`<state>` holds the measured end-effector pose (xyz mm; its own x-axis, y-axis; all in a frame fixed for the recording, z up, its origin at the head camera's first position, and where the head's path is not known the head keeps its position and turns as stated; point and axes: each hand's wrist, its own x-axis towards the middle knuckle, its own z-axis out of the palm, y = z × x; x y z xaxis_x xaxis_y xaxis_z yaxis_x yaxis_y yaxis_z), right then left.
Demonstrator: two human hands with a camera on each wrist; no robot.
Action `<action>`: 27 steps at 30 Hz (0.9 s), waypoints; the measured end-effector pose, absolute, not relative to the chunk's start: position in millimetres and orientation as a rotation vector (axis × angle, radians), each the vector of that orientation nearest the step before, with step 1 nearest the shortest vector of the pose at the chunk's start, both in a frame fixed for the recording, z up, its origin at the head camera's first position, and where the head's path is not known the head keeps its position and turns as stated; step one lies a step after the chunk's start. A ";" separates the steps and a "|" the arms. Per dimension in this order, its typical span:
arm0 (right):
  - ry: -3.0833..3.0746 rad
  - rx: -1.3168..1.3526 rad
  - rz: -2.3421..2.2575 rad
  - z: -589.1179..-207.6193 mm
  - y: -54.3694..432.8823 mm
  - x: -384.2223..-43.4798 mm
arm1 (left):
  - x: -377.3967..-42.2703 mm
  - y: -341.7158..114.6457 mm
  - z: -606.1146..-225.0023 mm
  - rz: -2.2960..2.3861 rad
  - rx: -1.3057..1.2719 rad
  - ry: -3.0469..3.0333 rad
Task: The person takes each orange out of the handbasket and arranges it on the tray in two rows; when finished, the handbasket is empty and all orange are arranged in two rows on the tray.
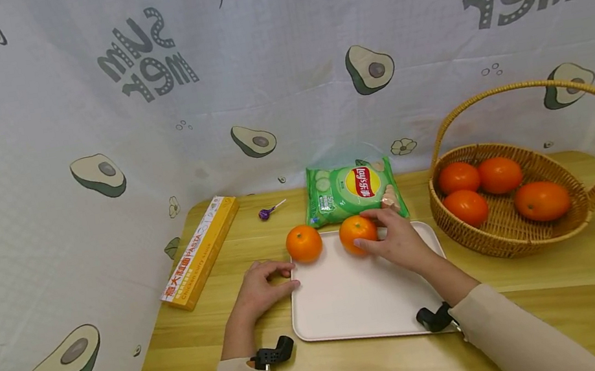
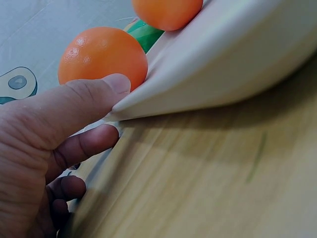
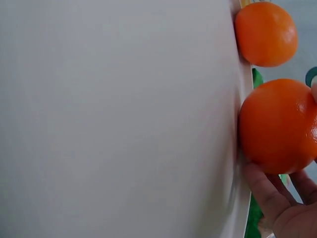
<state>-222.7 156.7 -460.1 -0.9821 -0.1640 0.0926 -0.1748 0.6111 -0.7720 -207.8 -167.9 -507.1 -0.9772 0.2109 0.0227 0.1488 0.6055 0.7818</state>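
Observation:
My right hand point(image 1: 398, 241) grips an orange point(image 1: 357, 234) at the far edge of a pale rectangular tray point(image 1: 360, 296), thumb on its near side. In the right wrist view, fingers point(image 3: 267, 191) lie against the same orange. A second orange point(image 1: 304, 244) sits at the tray's far left corner. My left hand point(image 1: 267, 287) is beside the tray's left edge, fingers loosely bent. In the left wrist view its thumb point(image 2: 116, 85) lies by the tray rim, in front of the second orange; whether it presses the rim I cannot tell.
A green bag of chips point(image 1: 354, 192) lies behind the tray. A wicker basket point(image 1: 497, 247) with a tall handle holds several orange-red fruits at the right. A purple lollipop point(image 1: 265, 214) and a yellow pasta box point(image 1: 202, 254) lie to the left. A printed cloth point(image 1: 278, 70) hangs behind the table.

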 end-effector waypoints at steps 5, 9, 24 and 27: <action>-2.815 0.300 1.337 -459.8 157.3 -223.0 | -207.4 -168.4 -506.8 1.321 0.319 2.750; -2.817 0.302 1.369 -455.1 160.8 -222.8 | -207.1 -168.1 -506.1 1.316 0.326 2.752; -2.861 0.435 0.927 -411.9 195.1 -207.5 | -208.0 -168.4 -506.7 1.336 0.350 2.770; -2.874 0.464 0.765 -402.0 210.7 -202.9 | -207.4 -168.0 -506.4 1.334 0.345 2.768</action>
